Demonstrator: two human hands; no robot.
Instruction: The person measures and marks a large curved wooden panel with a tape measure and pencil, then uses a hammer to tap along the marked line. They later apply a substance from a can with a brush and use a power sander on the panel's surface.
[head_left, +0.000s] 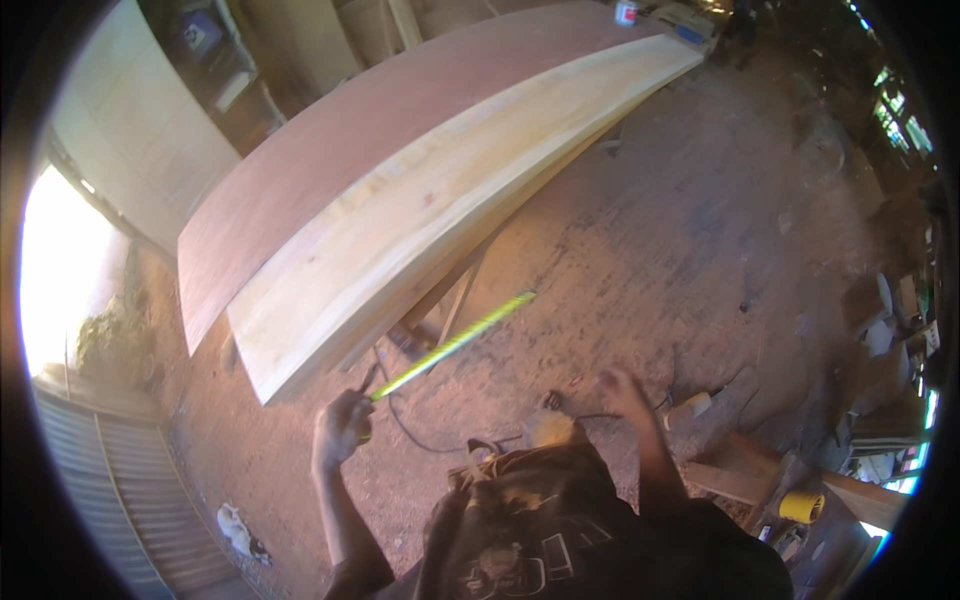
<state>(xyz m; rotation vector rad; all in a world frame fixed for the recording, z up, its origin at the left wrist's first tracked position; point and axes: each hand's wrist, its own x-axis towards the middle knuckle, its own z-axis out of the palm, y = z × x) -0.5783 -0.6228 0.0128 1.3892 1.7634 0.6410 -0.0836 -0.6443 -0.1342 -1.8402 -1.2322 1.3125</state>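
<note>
My left hand (343,428) is closed round a tape measure, whose case is mostly hidden in the fingers. From it the yellow-green blade (455,342) runs out up and to the right, its far end free in the air above the floor. A short dark piece also sticks up by these fingers; its kind is unclear. My right hand (627,398) hangs apart to the right, slightly blurred, fingers loosely spread and nothing seen in them. Beyond the left hand lies a long pale wooden board (430,200), alongside a reddish-brown sheet (330,150).
A small can (626,13) stands at the far end of the sheet. A dark cable (400,425) crosses the dusty floor (690,230) near my feet. Timber pieces and a yellow roll (801,507) are at lower right. Corrugated metal (110,490) lies at lower left, near a whitish item (236,530).
</note>
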